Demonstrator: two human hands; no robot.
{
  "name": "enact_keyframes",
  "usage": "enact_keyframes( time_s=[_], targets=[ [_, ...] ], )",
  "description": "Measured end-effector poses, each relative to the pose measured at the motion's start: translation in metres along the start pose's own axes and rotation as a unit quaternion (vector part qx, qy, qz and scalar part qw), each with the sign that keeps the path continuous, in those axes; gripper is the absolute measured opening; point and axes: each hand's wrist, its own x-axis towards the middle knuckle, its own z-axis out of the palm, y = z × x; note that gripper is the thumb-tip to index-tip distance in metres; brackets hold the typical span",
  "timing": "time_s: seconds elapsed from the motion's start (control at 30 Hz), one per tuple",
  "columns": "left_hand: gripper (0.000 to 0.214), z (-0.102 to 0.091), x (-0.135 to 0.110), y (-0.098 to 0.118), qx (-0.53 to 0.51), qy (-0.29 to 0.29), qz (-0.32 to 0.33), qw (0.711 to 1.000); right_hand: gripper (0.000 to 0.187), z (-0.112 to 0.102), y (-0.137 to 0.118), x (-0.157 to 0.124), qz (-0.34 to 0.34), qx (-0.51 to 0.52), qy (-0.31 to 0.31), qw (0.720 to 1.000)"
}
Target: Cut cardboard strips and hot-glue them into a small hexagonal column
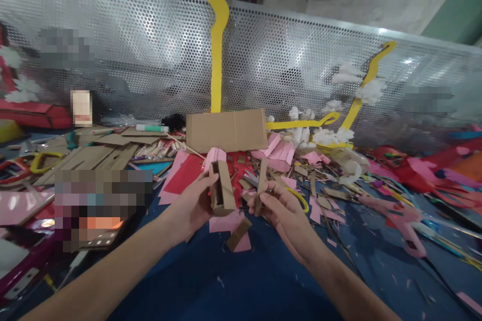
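Between the fingers and thumb of my left hand (198, 195) is a small narrow cardboard box (226, 188), its open side facing left. My right hand (280, 205) pinches a thin cardboard strip (260, 185), held upright a little to the right of the box and apart from it. Below the hands, a small cardboard piece (238, 233) lies on pink paper (226, 221). Behind them stands a larger cardboard panel (226, 130) with a yellow hooked strip (217, 60) rising above it. Yellow-handled scissors (301, 198) lie partly hidden behind my right hand.
A pink glue gun (401, 218) with its cord rests at the right. Cardboard sheets (90, 160) and a glue stick tube (152, 128) lie at the left. Paper scraps cover the middle of the blue table (226, 286). A perforated metal screen (150, 60) closes off the back.
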Motion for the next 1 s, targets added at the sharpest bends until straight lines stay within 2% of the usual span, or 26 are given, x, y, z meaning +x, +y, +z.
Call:
enact_keyframes(
  time_s=[0.17,0.33,0.4,0.5,0.57,0.7,0.83,1.0],
  targets=[
    [0.042,0.004,-0.008,0.001,0.001,-0.037,0.002,0.999,0.021,0.003,0.002,-0.002,0.008,-0.026,-0.033,0.999],
    [0.056,0.003,-0.008,-0.006,0.040,-0.075,0.016,0.996,0.012,0.005,0.007,-0.005,0.030,0.021,-0.027,0.999],
    [0.057,0.003,-0.008,-0.010,0.047,-0.100,0.026,0.994,0.020,0.007,0.008,-0.005,0.045,0.012,-0.028,0.999],
    [0.052,0.001,-0.009,-0.016,0.073,-0.142,0.024,0.987,0.045,0.010,0.007,-0.004,0.041,-0.029,-0.052,0.997],
    [0.053,-0.001,-0.009,-0.019,0.099,-0.158,0.020,0.982,0.053,0.011,0.007,-0.003,0.037,-0.046,-0.069,0.996],
    [0.059,-0.002,-0.010,-0.019,0.150,-0.175,0.015,0.973,0.051,0.009,0.009,-0.001,0.032,-0.060,-0.060,0.996],
    [0.058,-0.001,-0.011,-0.014,0.225,-0.208,-0.002,0.952,0.051,0.005,0.014,0.001,0.035,-0.083,-0.047,0.995],
    [0.049,-0.001,-0.009,-0.011,0.254,-0.228,0.032,0.939,0.053,0.001,0.017,0.003,0.032,-0.090,-0.024,0.995]
  ],
)
